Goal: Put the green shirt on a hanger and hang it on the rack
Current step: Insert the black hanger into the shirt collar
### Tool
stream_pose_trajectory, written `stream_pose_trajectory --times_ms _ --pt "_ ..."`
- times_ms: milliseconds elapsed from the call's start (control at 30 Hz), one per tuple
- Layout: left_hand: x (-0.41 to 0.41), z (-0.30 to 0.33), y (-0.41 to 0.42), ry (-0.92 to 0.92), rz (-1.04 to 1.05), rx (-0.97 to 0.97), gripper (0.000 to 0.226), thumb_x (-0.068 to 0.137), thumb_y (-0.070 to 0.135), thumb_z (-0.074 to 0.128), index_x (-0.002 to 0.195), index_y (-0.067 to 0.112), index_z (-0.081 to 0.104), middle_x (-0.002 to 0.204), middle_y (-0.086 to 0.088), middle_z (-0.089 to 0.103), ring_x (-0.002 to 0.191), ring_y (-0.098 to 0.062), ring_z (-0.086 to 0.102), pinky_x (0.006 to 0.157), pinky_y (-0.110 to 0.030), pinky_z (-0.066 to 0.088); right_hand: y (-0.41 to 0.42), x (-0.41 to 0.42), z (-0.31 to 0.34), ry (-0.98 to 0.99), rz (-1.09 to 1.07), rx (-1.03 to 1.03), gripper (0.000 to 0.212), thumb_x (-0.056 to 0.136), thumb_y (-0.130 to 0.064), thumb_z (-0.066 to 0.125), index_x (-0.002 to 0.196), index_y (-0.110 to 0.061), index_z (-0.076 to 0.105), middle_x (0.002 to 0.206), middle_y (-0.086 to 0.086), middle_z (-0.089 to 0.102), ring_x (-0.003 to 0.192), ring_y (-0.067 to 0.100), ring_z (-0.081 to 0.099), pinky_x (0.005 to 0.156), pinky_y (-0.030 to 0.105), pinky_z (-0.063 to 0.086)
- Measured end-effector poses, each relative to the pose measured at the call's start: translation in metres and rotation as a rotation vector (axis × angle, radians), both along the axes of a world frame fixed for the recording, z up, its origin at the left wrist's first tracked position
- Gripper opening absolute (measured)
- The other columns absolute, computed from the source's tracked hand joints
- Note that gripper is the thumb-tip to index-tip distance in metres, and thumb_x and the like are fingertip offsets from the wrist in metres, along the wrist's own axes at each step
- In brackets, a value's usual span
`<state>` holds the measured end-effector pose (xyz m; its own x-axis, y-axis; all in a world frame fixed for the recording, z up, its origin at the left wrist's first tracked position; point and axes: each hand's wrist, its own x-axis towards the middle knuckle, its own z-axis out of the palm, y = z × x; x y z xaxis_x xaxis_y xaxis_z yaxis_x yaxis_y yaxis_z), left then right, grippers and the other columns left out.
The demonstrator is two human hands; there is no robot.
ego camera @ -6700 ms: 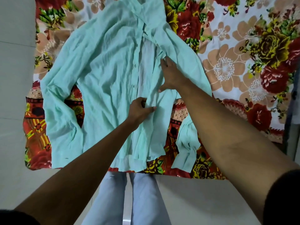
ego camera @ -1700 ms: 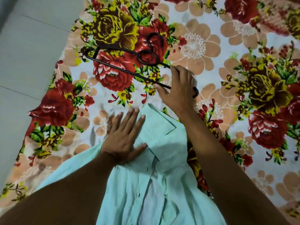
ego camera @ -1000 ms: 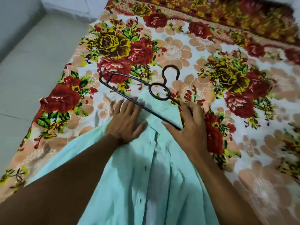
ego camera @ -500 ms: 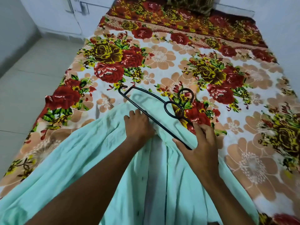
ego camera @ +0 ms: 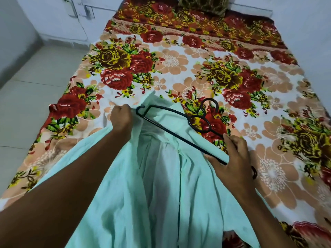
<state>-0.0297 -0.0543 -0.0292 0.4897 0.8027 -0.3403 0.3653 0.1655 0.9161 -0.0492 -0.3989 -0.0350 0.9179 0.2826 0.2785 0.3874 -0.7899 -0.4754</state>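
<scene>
The pale green shirt lies open on the floral bedsheet, its collar end pointing away from me. A black wire hanger hovers slantwise over the collar, its hook toward the upper right. My right hand grips the hanger's right end, with the tip poking out past my palm. My left hand grips the shirt's left shoulder fabric in a fist, lifting it right beside the hanger's left end. The rack is out of sight.
The bed fills most of the view, with a dark patterned pillow at its far end. Pale tiled floor runs along the left, and white cupboards and walls close off the back.
The hanger has moved down over the shirt collar toward me. My left hand went from lying flat on the collar to bunching the left shoulder fabric and lifting it at the hanger's left end.
</scene>
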Motion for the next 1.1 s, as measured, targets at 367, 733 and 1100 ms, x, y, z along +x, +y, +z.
stream_pose_trajectory --times_ms 367,733,1100 --pt "0.003 0.013 -0.002 0.048 -0.073 0.516 0.022 0.099 0.030 0.041 0.091 0.011 0.049 0.074 0.007 0.049 0.068 -0.017 0.045 0.061 -0.035 0.027 0.001 0.008 -0.001 -0.031 0.010 -0.122 0.078 0.087 -0.042 0.075 0.147 0.001 0.049 0.136 0.020 0.049 0.128 0.041 0.049 0.106 0.056 0.045" --pt "0.004 0.017 -0.029 -0.214 -0.507 0.374 0.026 0.104 0.027 0.050 0.087 0.008 0.053 0.075 0.002 0.052 0.072 -0.015 0.045 0.063 -0.031 0.035 0.072 0.037 0.004 -0.102 0.161 -0.336 0.077 0.087 -0.054 0.073 0.142 -0.004 0.054 0.137 0.016 0.052 0.134 0.032 0.047 0.120 0.056 0.027" --pt "0.019 0.015 -0.046 0.071 -1.225 1.042 0.086 0.077 0.054 0.078 0.146 0.016 0.043 0.145 -0.009 0.050 0.133 -0.030 0.043 0.103 -0.046 0.041 0.095 0.079 -0.012 0.071 0.247 -0.294 0.075 0.090 -0.050 0.069 0.153 -0.018 0.043 0.147 0.003 0.040 0.143 0.020 0.040 0.123 0.055 0.008"
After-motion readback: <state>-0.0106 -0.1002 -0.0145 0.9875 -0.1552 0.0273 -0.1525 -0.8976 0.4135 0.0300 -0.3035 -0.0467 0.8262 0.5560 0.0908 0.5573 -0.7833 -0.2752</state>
